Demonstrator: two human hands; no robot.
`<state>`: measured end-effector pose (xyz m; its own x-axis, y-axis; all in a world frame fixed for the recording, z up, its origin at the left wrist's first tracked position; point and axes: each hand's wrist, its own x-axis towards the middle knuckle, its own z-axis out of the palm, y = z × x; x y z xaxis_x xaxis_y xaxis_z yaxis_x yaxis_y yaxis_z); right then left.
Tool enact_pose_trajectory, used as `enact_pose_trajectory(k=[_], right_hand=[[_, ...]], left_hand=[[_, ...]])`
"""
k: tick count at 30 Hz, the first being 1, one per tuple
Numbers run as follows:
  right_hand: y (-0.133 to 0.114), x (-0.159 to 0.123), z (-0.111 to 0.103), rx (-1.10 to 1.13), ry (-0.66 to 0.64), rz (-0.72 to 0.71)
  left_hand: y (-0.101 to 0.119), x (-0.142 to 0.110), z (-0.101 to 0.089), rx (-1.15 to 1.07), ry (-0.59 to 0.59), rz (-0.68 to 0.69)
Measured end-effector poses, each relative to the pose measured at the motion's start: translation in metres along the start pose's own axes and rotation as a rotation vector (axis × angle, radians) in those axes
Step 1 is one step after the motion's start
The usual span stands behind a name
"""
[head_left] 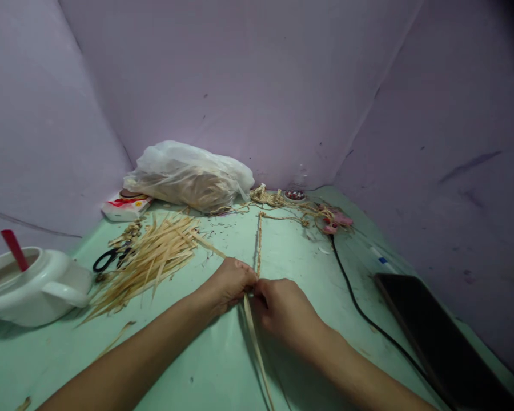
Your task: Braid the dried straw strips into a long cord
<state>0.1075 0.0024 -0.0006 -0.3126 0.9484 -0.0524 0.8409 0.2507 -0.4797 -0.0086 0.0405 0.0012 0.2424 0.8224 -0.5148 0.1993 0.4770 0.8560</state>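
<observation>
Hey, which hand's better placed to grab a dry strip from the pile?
Probably the left hand: it is nearer the pile of dry strips, which lies on its side of the braid. The right hand sits farther off, with the left in between. Both hands are at the braid's near end.

Left forearm: bare, long and tapering (154,342), slanting up from the lower left edge toward the middle.
Left wrist: nearly straight (208,298).
Left hand: bare (233,281), fingers curled inward in a pinch.
Right forearm: bare, tapering (360,365), slanting in from the lower right.
Right hand: bare (286,305), rounded, back turned up, fingers folded under, tips partly hidden.
Between hands: fingertips close together; contact unclear.
</observation>
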Motion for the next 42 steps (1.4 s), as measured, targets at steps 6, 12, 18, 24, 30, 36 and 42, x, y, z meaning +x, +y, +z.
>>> enact_pose_trajectory(k=[6,12,18,24,30,36,42], right_hand=[[-0.010,-0.032,-0.041,0.148,-0.571,-0.237],[0.001,-0.020,-0.087,0.773,-0.439,-0.003],[0.014,0.024,-0.037,1.105,-0.065,0.364],[0.015,0.026,-0.011,1.215,-0.193,0.415],[0.019,0.026,-0.010,1.123,-0.259,0.400],[0.018,0.026,0.000,1.022,-0.107,0.402],[0.019,0.026,0.005,1.092,-0.069,0.398]], left_hand=[[0.012,-0.001,-0.015,0.046,-0.049,0.025],[0.014,-0.002,-0.023,0.103,-0.094,0.045],[0.009,-0.001,-0.015,0.176,-0.074,0.030],[0.005,0.002,-0.014,0.222,-0.066,0.067],[0.006,0.000,-0.013,0.227,-0.102,0.062],[0.007,0.002,-0.015,0.428,-0.011,0.130],[0.009,-0.017,-0.010,0.899,0.234,0.229]])
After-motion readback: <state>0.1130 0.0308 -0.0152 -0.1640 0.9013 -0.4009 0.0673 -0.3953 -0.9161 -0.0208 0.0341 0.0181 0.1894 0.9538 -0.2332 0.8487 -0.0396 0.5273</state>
